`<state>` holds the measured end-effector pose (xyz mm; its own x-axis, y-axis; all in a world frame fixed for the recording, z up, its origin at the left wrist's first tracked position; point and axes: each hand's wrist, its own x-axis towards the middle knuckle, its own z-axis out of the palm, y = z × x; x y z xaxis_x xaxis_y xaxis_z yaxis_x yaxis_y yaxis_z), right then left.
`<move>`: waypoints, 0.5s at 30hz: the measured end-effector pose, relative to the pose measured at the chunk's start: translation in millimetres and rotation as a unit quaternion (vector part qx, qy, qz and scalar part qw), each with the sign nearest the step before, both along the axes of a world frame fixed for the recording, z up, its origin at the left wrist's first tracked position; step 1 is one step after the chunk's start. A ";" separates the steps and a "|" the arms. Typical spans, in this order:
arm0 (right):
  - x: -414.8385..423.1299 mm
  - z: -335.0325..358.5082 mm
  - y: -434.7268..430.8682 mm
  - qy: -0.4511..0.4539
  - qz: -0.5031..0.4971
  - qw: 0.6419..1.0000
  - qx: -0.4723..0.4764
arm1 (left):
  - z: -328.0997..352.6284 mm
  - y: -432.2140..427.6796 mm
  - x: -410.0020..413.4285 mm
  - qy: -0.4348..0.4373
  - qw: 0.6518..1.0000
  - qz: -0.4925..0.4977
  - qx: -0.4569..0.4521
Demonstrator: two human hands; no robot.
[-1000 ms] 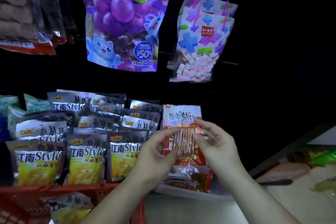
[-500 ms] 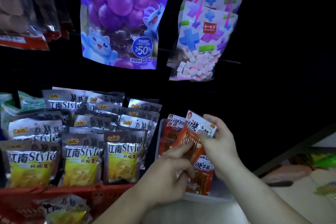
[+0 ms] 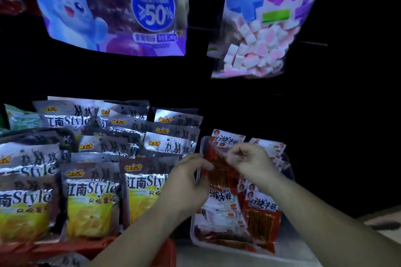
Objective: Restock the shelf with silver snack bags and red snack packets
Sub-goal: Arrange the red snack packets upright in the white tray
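Packet in hand: one red snack packet [image 3: 219, 172] is held between both hands, over the back part of the clear tray [image 3: 236, 249], with its window of brown strips turned to the camera.
Long axis: it is judged to run roughly upright, leaning a little to the left at the top. Where its lower end stops cannot be told among the packets beneath it.
Left hand [image 3: 188, 182]: the fingers are curled against the packet's left edge and the thumb is laid on its face.
Right hand [image 3: 251, 162]: the packet's upper right part appears to be pinched, though the fingertips are blurred.
Relation that matters: the packet lies between the grips, and the open slot lies straight below. The hands are about equally near, so a short lowering along the long axis is what seems called for.
Other red packets [image 3: 263, 217]: these lie flat or lean in the tray's front and right parts.
Silver snack bags [image 3: 91, 197]: these are stood in rows just left of the tray, behind a red crate [image 3: 65, 247].
Overhead: a purple grape bag [image 3: 112, 11] and a marshmallow bag [image 3: 260, 28] are hung well above.
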<state>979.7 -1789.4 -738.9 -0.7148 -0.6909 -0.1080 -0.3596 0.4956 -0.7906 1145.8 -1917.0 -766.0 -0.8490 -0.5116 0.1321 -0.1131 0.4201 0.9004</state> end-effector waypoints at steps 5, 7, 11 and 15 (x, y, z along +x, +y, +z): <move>-6.6 -40.3 22.8 0.012 0.129 0.961 0.244 | -15.9 -1.1 -13.0 -0.065 0.998 -0.009 -0.014; -6.2 -39.2 23.8 0.007 0.163 0.944 0.286 | -17.5 0.9 -14.6 -0.097 0.995 -0.009 -0.016; 1.2 -29.6 15.9 0.036 0.170 0.947 0.270 | -7.4 2.3 -20.9 -0.141 0.990 -0.010 -0.013; 14.1 -38.5 12.1 0.057 0.221 0.920 0.318 | -1.1 -1.9 -30.7 -0.149 0.989 -0.004 0.015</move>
<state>993.8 -1777.3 -777.4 -0.4099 -0.7401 -0.5332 -0.6997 0.6301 -0.3368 1115.1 -1918.9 -767.1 -0.8523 -0.5042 -0.1389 -0.3713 0.3964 0.8396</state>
